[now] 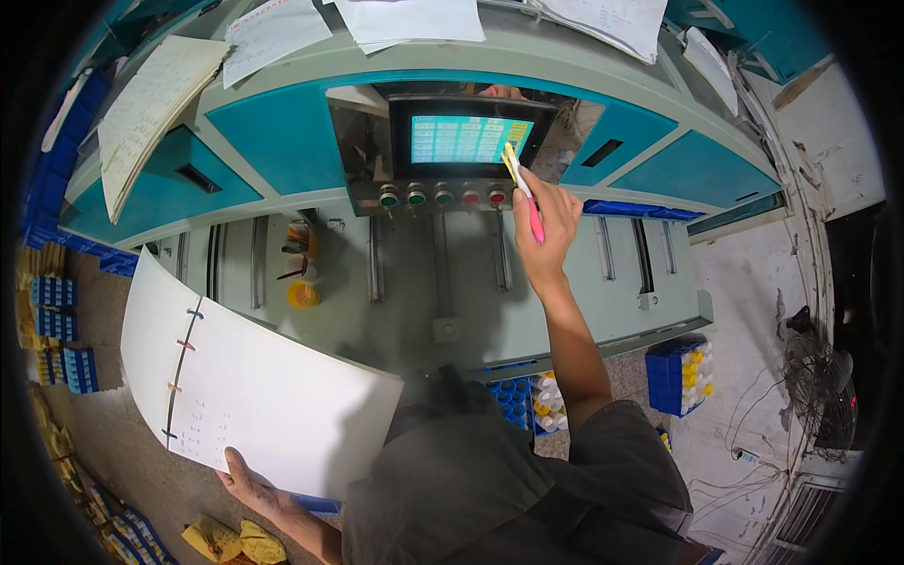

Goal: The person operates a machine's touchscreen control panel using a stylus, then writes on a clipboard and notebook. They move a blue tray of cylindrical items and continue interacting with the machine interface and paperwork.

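My left hand grips the lower edge of an open ring-bound notebook with large white pages. Handwriting covers a small area near its bottom edge. In my right hand is a slim pink-and-white handled tool, possibly a toothbrush, held between thumb and fingers. Its yellowish end lies over the lower right of a lit touchscreen; whether it touches the glass I cannot tell. Below the screen, a row of green and red push buttons lines the machine's control panel.
Loose papers and a pad lie atop the teal-and-grey machine. A yellow container stands on its metal bed. Blue crates with white and yellow caps sit below. A fan and loose cables are at right.
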Demonstrator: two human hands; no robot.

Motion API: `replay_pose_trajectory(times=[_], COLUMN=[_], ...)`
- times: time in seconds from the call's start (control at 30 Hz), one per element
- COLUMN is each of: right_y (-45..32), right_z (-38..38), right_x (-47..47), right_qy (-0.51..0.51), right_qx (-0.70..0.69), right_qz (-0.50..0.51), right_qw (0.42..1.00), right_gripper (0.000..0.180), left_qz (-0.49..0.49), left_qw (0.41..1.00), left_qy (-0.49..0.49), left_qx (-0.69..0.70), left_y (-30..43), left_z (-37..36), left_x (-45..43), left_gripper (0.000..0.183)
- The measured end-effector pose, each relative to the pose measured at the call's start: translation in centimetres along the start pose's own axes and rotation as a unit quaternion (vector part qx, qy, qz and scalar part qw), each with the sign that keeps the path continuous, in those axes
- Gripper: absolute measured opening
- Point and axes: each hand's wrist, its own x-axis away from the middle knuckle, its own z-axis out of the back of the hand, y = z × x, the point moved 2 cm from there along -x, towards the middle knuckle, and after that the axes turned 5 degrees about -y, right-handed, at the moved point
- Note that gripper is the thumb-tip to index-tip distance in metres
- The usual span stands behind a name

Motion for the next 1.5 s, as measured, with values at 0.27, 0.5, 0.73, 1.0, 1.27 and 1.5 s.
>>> replay_pose_trajectory(times=[0.27,0.5,0.73,1.0,1.27,1.5], right_y=[-1.5,-2.2,-0.8,1.3,1.0,1.1], right_z=[-1.1,-1.8,-1.0,0.3,0.0,-0.3], right_x=[-1.7,-2.8,-0.9,0.9,0.5,0.6], right_qy=[-0.013,-0.020,-0.009,-0.002,-0.009,-0.010], right_qx=[-0.015,-0.007,0.018,0.064,0.052,0.055], right_qz=[0.040,0.057,0.032,0.009,0.016,0.014], right_qw=[0.999,0.998,0.999,0.998,0.998,0.998], right_gripper=[0.029,0.029,0.024,0.023,0.024,0.023], left_qz=[-0.001,-0.012,-0.013,0.005,0.001,0.006], left_qw=[1.000,1.000,1.000,0.999,1.000,0.999], left_qy=[0.009,-0.006,0.008,0.026,0.010,0.020], left_qx=[-0.004,0.002,0.000,-0.020,-0.019,-0.026], left_y=[0.1,0.0,0.2,0.3,0.2,0.2], left_z=[-0.1,-0.1,-0.9,-0.8,-0.5,-0.5], left_x=[0.2,0.2,0.6,0.5,0.2,0.4], left_gripper=[0.062,0.061,0.060,0.059,0.059,0.059])
